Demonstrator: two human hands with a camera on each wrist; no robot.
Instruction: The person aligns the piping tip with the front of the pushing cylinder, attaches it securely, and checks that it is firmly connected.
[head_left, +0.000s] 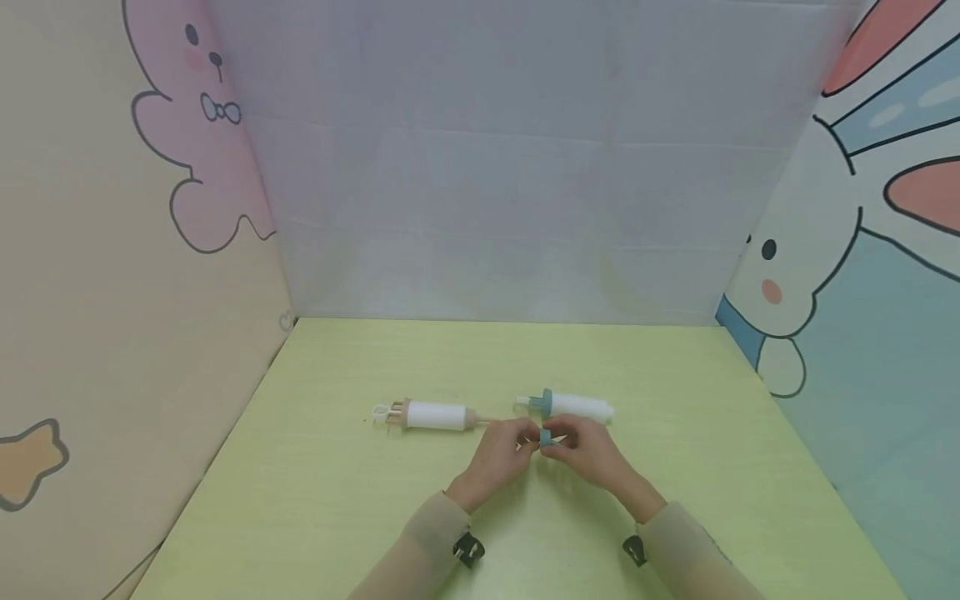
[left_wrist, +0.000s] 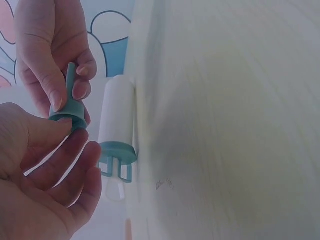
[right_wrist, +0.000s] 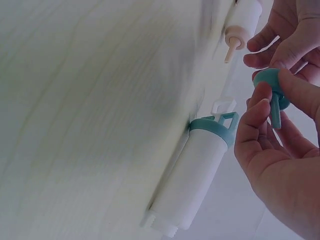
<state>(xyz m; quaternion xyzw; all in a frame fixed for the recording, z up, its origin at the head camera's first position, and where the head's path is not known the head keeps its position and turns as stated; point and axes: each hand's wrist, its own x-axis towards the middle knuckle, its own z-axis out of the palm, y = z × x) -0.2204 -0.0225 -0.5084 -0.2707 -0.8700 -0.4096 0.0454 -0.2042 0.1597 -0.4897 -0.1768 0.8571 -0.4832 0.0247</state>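
Observation:
Between the hands is a small teal nozzle cap [head_left: 546,437] with a thin spout, which points toward the right hand in the left wrist view. My right hand [head_left: 588,450] pinches the cap between thumb and fingers. At the open rim of the cap, my left hand [head_left: 501,454] pinches with thumb and fingertips, its other fingers loosely bent in the left wrist view. Just behind the hands lies a toy syringe with a white barrel [right_wrist: 192,177], a teal collar [left_wrist: 118,152] and a pale plunger ring; its other end shows no spout.
To the left lies a second toy syringe [head_left: 437,416] with beige ends and a thin beige spout [right_wrist: 231,52]. Both syringes lie on the pale yellow-green tabletop [head_left: 315,517]. A plain cloth wall [head_left: 480,183] stands behind, with cartoon-printed walls on both sides.

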